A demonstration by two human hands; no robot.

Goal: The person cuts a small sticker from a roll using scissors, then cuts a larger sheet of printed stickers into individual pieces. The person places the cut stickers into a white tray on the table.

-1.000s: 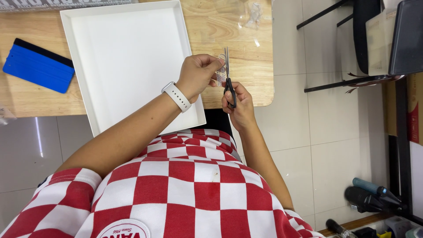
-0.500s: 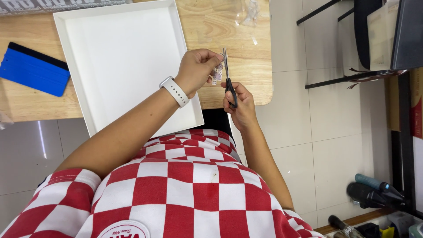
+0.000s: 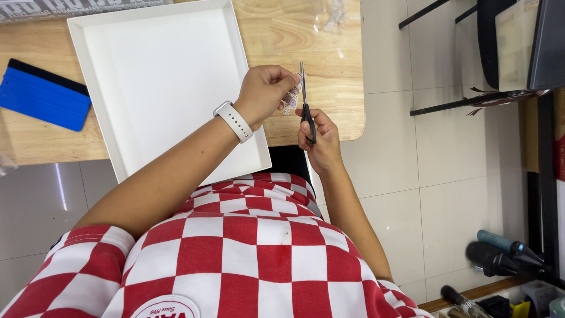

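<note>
My left hand [image 3: 266, 91], with a white watch on its wrist, pinches a small clear plastic packet [image 3: 291, 98] above the wooden table's near edge. My right hand [image 3: 318, 138] grips black-handled scissors [image 3: 305, 106], blades pointing away from me and lying against the packet's right side. A large white shallow tray [image 3: 159, 88] lies on the table just left of both hands, its near corner hanging over the table edge.
A blue squeegee [image 3: 44, 94] lies on the wooden table [image 3: 329, 70] at the left. A crumpled clear plastic scrap [image 3: 332, 15] sits at the table's far side. Dark chair frames [image 3: 471, 59] stand on the tiled floor to the right; tools [image 3: 500, 253] lie at bottom right.
Both hands stay together with packet and scissors; the view has shifted slightly, so the tray and squeegee sit a little lower in frame.
</note>
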